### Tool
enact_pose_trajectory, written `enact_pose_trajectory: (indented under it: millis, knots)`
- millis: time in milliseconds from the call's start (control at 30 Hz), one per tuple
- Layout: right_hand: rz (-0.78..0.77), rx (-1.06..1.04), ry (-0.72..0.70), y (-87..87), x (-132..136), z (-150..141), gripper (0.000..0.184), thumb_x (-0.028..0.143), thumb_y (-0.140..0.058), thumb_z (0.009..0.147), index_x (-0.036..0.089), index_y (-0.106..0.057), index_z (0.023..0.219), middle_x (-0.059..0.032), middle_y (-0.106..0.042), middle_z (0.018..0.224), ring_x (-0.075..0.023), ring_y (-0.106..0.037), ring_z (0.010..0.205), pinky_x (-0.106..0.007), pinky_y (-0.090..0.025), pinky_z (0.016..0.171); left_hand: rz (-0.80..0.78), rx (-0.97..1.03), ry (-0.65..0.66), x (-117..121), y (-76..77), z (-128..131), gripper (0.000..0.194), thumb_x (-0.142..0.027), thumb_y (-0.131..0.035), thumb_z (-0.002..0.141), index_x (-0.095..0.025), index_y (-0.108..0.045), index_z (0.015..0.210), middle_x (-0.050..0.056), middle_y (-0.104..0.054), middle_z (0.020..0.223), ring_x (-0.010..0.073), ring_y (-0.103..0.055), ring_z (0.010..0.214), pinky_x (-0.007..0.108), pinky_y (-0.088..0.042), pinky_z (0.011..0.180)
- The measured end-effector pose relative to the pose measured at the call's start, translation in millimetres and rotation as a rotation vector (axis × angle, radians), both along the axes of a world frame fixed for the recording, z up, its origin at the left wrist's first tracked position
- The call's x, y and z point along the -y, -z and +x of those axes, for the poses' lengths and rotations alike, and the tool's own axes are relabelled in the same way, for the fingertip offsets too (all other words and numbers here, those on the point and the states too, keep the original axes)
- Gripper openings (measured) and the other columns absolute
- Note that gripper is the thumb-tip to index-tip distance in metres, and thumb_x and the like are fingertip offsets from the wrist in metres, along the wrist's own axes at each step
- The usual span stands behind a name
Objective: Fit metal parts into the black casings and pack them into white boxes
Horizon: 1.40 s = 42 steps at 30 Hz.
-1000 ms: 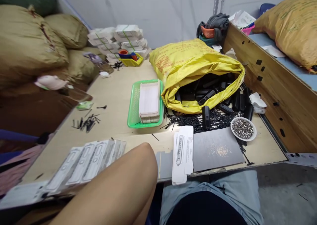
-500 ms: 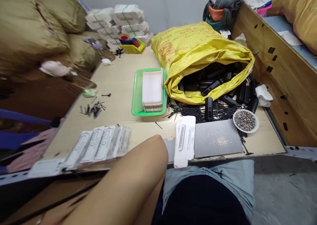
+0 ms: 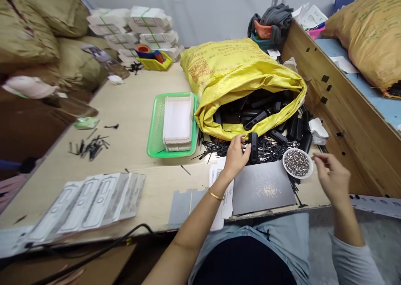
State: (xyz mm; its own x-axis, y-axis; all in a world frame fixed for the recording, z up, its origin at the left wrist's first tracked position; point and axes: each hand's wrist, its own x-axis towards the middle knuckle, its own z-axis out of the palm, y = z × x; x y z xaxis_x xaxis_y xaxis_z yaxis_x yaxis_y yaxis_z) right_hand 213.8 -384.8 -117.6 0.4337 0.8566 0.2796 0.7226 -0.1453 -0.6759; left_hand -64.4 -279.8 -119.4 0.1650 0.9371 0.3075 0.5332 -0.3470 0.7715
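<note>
My left hand [image 3: 236,156] is beside an upright black block-shaped plastic part [image 3: 253,148], thumb and fingers apart at its left side; I cannot tell whether they touch it. My right hand [image 3: 333,178] is at the right rim of a white bowl [image 3: 284,168] of small metal screws [image 3: 297,161]. Its thumb and forefinger come together in a pinch; anything between them is too small to see. A grey sheet [image 3: 260,201] with pale scattered bits lies between my hands. Printed white cardboard pieces [image 3: 228,203] lie partly under my left wrist.
Behind, a yellow sack [image 3: 232,57] opens toward me, full of black parts. Thin black pieces [image 3: 269,149] lie before it. A green basket [image 3: 151,138] holds stacked white card. Printed boxes [image 3: 100,201] lie at left. A wooden board [image 3: 332,109] walls the right side.
Earlier only a bent elbow showed at lower left. Now my left forearm reaches across to the black part, and my right hand has come into view by the bowl. The camera view has shifted.
</note>
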Motion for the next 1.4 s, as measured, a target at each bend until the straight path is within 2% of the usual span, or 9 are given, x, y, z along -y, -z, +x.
enact_pose_trajectory:
  millis: [200,500,667,800,967,1100,1167,1267,1400]
  knots:
    - [-0.049,0.042,-0.135,44.7,-15,-25,0.023,0.033,-0.047,0.088,0.019,-0.064,0.095,-0.0088,-0.069,0.096,-0.0227,-0.063,0.086,-0.038,-0.049,0.079,-0.179,-0.198,0.035,-36,0.7,-1,0.015,-0.022,-0.052,0.086,-0.016,-0.059,0.098,0.003,-0.061,0.078,0.0165,-0.059,0.073,0.03,-0.047,0.075]
    - [-0.151,0.001,-0.534,52.3,-35,-137,0.02,0.023,-0.045,0.09,0.018,-0.06,0.102,-0.0096,-0.067,0.098,-0.0252,-0.057,0.094,-0.041,-0.046,0.086,-0.624,-0.681,-0.189,62,11.3,-98,0.063,-0.048,-0.054,0.083,-0.014,-0.038,0.134,0.016,-0.054,0.114,0.0307,-0.058,0.102,0.038,-0.045,0.079]
    - [-0.284,0.141,-0.759,53.9,-51,-196,0.032,0.022,-0.061,0.083,0.017,-0.056,0.114,-0.0122,-0.061,0.112,-0.027,-0.053,0.105,-0.039,-0.044,0.088,-0.697,-0.694,-0.14,89,43.3,-108,0.106,-0.058,-0.064,0.071,-0.015,-0.007,0.149,0.018,-0.045,0.122,0.0347,-0.053,0.11,0.038,-0.045,0.082]
    - [-0.569,0.28,-0.783,48.7,-82,-219,0.04,0.025,-0.079,0.067,0.013,-0.06,0.1,-0.0158,-0.061,0.105,-0.0302,-0.055,0.1,-0.039,-0.04,0.083,-0.618,-0.632,-0.18,90,53.1,-111,0.11,-0.058,-0.069,0.066,-0.013,-0.013,0.149,0.019,-0.044,0.121,0.0373,-0.048,0.113,0.045,-0.043,0.089]
    - [-0.528,0.172,-0.869,19.1,-101,-193,0.012,0.022,-0.068,0.077,0.018,-0.057,0.073,-0.0045,-0.064,0.086,-0.0205,-0.056,0.088,-0.033,-0.035,0.079,-0.293,-0.271,-0.143,79,30.2,-106,0.094,-0.045,-0.073,0.068,-0.017,-0.027,0.146,0.019,-0.037,0.137,0.0342,-0.035,0.13,0.051,-0.033,0.105]
    - [-0.186,-0.082,-0.832,-7.5,-90,-149,0.016,0.026,-0.061,0.083,0.019,-0.056,0.07,-0.002,-0.062,0.08,-0.0197,-0.052,0.087,-0.038,-0.033,0.087,-0.63,0.357,0.258,71,3.7,-78,0.051,-0.051,-0.045,0.089,-0.017,-0.058,0.125,0.015,-0.064,0.108,0.0281,-0.063,0.101,0.042,-0.053,0.081]
    - [-0.135,-0.27,-0.918,-10.4,-82,-129,0.019,0.032,-0.062,0.083,0.02,-0.057,0.069,-0.002,-0.061,0.08,-0.02,-0.052,0.087,-0.039,-0.035,0.088,-0.846,0.56,0.413,73,-3.4,-59,0.054,-0.054,-0.035,0.093,-0.015,-0.069,0.108,0.015,-0.07,0.092,0.027,-0.068,0.083,0.041,-0.055,0.069]
    - [-0.12,-0.663,-0.985,-1.5,-67,-110,0.025,0.041,-0.064,0.08,0.021,-0.054,0.068,-0.0018,-0.059,0.081,-0.0191,-0.054,0.084,-0.035,-0.043,0.08,-0.995,0.737,0.434,81,-4.9,-36,0.05,-0.052,-0.035,0.094,-0.017,-0.07,0.101,0.014,-0.072,0.088,0.0227,-0.069,0.07,0.042,-0.054,0.064]
    - [0.032,-0.715,-0.567,14.1,-39,-119,0.018,0.039,-0.064,0.08,0.023,-0.06,0.088,-0.0032,-0.057,0.095,-0.0195,-0.053,0.096,-0.034,-0.043,0.087,-0.984,0.832,0.357,86,1.0,-19,0.038,-0.042,-0.048,0.093,-0.034,-0.047,0.13,0.005,-0.072,0.091,0.0215,-0.069,0.071,0.04,-0.055,0.061]
